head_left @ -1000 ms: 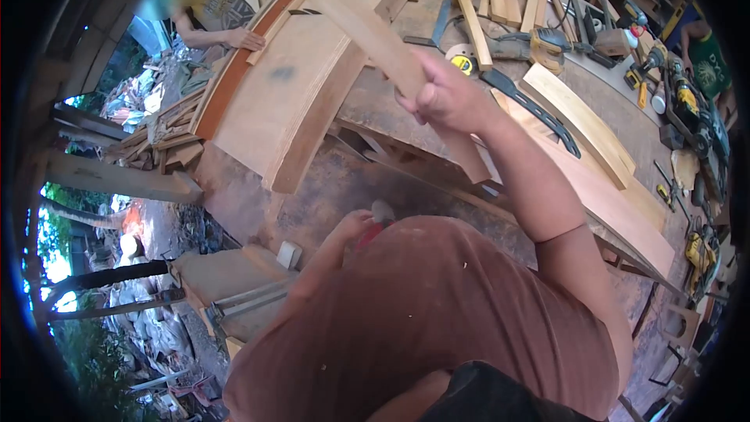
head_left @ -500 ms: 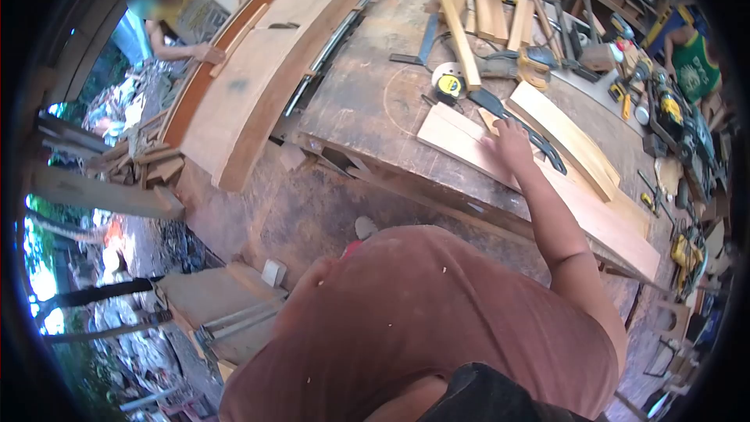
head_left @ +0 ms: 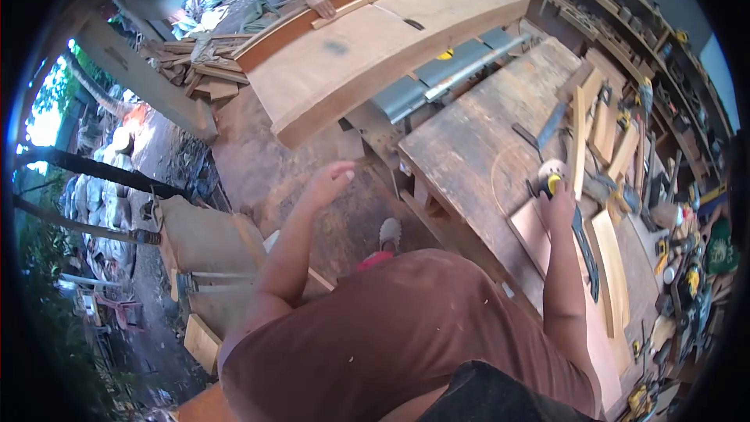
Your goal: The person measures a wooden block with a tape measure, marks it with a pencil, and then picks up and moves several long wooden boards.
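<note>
My right hand [head_left: 556,209] reaches over the workbench [head_left: 469,125], its fingers closed around a yellow-and-black tape measure [head_left: 553,183] beside a pale round disc [head_left: 552,166]. Under my right forearm lie a pale wooden board [head_left: 530,228] and a long black tool [head_left: 584,254]. To their right rests a curved light wooden piece [head_left: 609,266]. My left hand [head_left: 330,184] hangs in the air over the floor, left of the bench, fingers curled in; I cannot tell whether it holds something small.
A large curved wooden panel [head_left: 367,55] stands across from me, another person's hand [head_left: 320,5] on its far edge. Wood strips [head_left: 603,129], a square [head_left: 547,129] and power tools [head_left: 691,281] crowd the bench's right side. Scrap wood [head_left: 207,70] is piled at left.
My right hand has moved from the pale board to the tape measure and closed on it. My left hand has come forward into sight. The view has turned left.
</note>
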`<state>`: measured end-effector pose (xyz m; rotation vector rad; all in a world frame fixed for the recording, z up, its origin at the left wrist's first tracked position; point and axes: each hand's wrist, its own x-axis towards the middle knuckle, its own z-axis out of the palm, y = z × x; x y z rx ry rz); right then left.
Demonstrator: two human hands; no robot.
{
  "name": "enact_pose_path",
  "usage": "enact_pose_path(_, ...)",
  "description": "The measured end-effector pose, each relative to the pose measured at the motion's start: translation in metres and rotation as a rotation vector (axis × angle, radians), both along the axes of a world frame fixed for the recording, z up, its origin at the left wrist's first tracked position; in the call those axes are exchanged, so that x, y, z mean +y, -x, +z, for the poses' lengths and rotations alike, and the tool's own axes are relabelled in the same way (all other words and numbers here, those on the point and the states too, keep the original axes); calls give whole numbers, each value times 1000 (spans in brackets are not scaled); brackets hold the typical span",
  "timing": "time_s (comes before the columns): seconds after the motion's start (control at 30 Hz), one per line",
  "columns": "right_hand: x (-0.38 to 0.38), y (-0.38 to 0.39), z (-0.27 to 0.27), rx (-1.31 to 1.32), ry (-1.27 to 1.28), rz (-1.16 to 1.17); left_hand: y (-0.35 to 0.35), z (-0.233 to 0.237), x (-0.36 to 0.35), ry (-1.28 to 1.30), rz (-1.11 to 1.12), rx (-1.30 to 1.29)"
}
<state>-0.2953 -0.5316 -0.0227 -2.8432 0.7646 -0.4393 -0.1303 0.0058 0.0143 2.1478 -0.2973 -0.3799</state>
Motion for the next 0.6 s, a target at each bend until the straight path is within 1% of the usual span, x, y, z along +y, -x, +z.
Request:
enact_pose_path(0.07,-2,-13,-11,-2,0,-72,-69,12,20,-3,34,-145)
enact_pose_path(0.13,0,-24,-13,64,-39,-132,-136,28,36,119,106,-261)
enact_pose_path(0.17,0,-31,-12,66,-33,-125,-174,34,44,166,136,-305)
enact_pose_path(0.2,0,-35,-11,118,-16,-171,-212,40,53,212,164,-346)
enact_pose_path(0.23,0,-40,-10,173,1,-220,-248,47,63,212,169,-350)
enact_pose_path(0.27,1,-46,-7,176,7,-221,-281,54,73,214,173,-356)
enact_pose_path(0.3,3,-52,-5,262,9,-274,-308,60,80,220,169,-354)
enact_pose_path(0.33,3,-57,-4,344,8,-330,-334,67,85,146,180,-405)
enact_pose_path(0.37,5,-61,-8,340,51,-358,-354,73,87,73,187,-455)
enact_pose_path(0.4,5,-63,-9,338,53,-371,-372,77,88,80,176,-456)
enact_pose_path(0.47,11,-67,-3,357,48,-394,-398,81,88,-62,176,-504)
enact_pose_path(0.6,13,-69,-10,365,54,-455,-438,59,94,-104,142,-517)
